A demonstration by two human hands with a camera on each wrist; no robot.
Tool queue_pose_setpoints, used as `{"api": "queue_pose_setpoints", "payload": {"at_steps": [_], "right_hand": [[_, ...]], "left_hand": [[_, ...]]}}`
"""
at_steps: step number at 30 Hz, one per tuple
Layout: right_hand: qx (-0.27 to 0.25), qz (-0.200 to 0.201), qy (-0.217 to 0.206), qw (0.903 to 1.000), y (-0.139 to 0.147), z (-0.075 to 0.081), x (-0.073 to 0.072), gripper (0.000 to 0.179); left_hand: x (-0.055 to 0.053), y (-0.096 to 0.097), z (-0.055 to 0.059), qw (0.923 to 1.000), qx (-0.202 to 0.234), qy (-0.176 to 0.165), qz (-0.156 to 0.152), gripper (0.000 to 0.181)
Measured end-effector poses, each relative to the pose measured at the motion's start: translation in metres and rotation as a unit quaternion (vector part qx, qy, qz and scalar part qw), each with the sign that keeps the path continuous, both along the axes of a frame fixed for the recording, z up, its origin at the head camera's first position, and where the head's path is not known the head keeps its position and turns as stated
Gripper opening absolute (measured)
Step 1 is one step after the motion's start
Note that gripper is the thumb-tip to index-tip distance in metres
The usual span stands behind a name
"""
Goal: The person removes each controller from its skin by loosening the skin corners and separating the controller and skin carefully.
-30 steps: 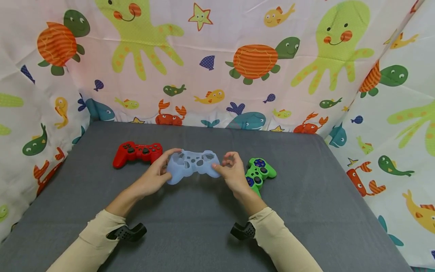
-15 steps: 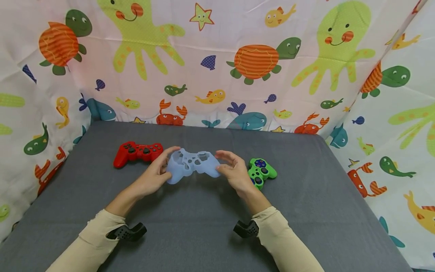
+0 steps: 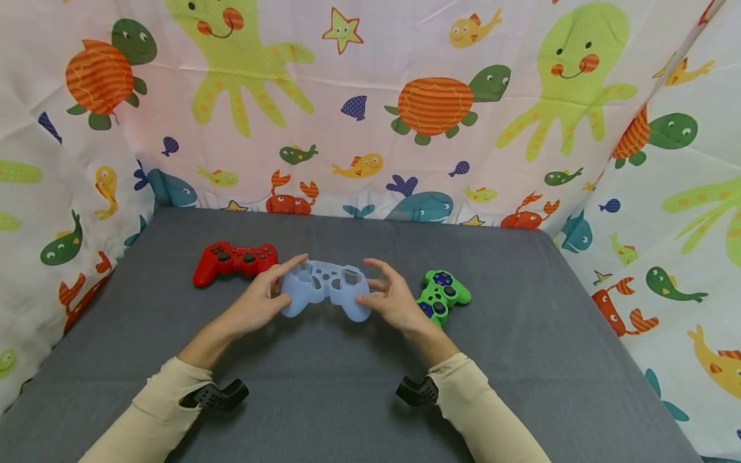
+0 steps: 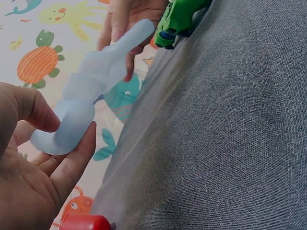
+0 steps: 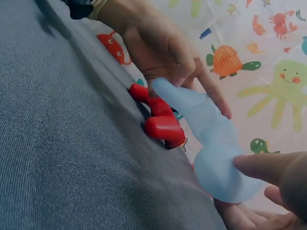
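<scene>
The left hand (image 3: 260, 302) pinches one rounded grip of a translucent, pale-blue gamepad cover (image 3: 327, 292), thumb on the near face and other fingers behind; the right hand (image 3: 393, 299) grasps the opposite grip likewise, thumb pad against its smooth, matte wall. The cover is a thin hollow shell, soft-looking, pierced by round and larger irregular openings, and it is held up above the tablecloth (image 3: 324, 386). Some fingertips behind it are hidden in the head view, and the right wrist view cuts off part of the right hand at its edge.

Just left of the cover and a little farther back lies a glossy red gamepad (image 3: 234, 259) with two dark thumbsticks, its nearer right end covered by the left hand. To the cover's right is a green gamepad (image 3: 442, 294), with two dark thumbsticks and two blue button areas, set at a slant, its lower end partly behind the right hand. That makes two gamepads and one cover.

Nearer the wearer than the cover are two black wrist devices (image 3: 220, 395), one at each cream, creased sleeve (image 3: 156, 411). The grey tablecloth shows a woven grain. Beyond the cover rises a wrinkled curtain (image 3: 399, 38) printed with sea animals, including three orange-shelled turtles.
</scene>
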State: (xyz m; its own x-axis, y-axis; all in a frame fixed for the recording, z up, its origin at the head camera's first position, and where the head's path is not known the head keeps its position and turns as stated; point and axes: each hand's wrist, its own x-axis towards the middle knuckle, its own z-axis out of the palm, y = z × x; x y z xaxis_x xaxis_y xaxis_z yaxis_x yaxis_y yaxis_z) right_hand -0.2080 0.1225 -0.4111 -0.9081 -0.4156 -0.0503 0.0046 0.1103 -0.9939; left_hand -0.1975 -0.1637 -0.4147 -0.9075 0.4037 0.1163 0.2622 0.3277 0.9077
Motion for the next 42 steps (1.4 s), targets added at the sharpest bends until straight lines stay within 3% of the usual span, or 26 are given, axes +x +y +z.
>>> {"api": "queue_pose_setpoints", "payload": {"at_steps": [9,16,25,34,42], "right_hand": [[0.059,0.040,0.025,0.9972,-0.001,0.002,0.002,0.070],[0.026,0.033,0.076,0.9963,-0.004,0.005,0.000,0.056],[0.004,0.027,0.072,0.9970,-0.008,0.008,0.001,0.057],[0.034,0.101,0.095,0.9898,-0.021,0.011,0.008,0.062],[0.023,0.114,0.104,0.9878,-0.044,0.012,0.012,0.059]], "left_hand": [[0.001,-0.001,0.002,0.9998,-0.011,0.014,0.003,0.074],[-0.002,-0.008,0.006,0.9999,0.001,0.002,0.012,0.064],[0.001,-0.023,0.017,0.9999,-0.010,-0.008,0.000,0.058],[0.015,-0.049,0.021,0.9994,-0.019,-0.028,-0.004,0.057],[0.032,-0.075,0.023,0.9993,-0.014,-0.033,0.007,0.059]]}}
